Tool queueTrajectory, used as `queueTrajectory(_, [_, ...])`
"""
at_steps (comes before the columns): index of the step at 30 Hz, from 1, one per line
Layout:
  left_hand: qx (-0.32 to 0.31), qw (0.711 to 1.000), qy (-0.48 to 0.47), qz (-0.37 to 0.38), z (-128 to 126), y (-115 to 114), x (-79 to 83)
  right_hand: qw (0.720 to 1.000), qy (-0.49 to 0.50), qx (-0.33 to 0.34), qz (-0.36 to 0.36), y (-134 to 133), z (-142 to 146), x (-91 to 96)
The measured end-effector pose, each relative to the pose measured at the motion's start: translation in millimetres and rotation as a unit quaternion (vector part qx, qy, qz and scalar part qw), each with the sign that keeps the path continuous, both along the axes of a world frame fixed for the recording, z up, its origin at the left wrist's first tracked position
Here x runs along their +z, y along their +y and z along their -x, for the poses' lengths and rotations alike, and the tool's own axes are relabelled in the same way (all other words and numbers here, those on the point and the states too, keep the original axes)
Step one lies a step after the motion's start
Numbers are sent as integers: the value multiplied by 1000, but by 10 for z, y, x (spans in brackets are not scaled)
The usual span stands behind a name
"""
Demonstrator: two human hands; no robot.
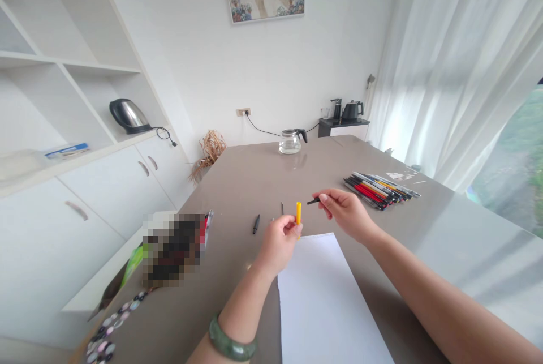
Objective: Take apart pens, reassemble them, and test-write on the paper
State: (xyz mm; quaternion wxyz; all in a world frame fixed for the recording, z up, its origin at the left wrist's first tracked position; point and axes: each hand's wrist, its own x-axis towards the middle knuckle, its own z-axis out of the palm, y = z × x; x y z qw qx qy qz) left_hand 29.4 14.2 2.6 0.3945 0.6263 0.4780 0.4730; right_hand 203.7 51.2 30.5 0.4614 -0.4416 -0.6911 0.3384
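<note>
A yellow pen barrel (298, 212) stands upright, pinched between the thumb and fingers of my left hand (280, 238), just above the far edge of a white sheet of paper (326, 296). To its right, my right hand (343, 211) grips a short, slim black pen part (313, 201) that points left at the barrel; a gap separates the two. Another black pen piece (256, 223) lies on the table left of my left hand. Beyond that hand rests a thin dark stick (282, 208), perhaps a refill, its lower end hidden.
Several pens (377, 189) lie bundled at the right. A glass pot (290, 142) stands at the far end of the brown table (237, 183). On the left edge sit a blurred-out item (173, 248) and a string of beads (114, 324).
</note>
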Motion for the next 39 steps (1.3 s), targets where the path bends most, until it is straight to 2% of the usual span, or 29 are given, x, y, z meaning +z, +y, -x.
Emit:
queueTrajectory(4, [44,996,-73,15,39,25,50,997,38,50,43,-83,39,43])
queueTrajectory(10, [62,975,-208,38,104,22,166,976,101,95,169,-74,160,-123])
queueTrajectory(14, [60,969,-235,56,107,9,181,949,156,126,242,-111,243,-203])
queueTrajectory(19, [53,967,-242,64,90,2,186,903,248,187,296,-183,292,-185])
queueTrajectory(30, [44,968,-237,69,62,-5,178,899,254,193,301,-164,291,-223])
queueTrajectory(39, [48,969,-231,78,50,1,181,913,240,184,275,-157,288,-209])
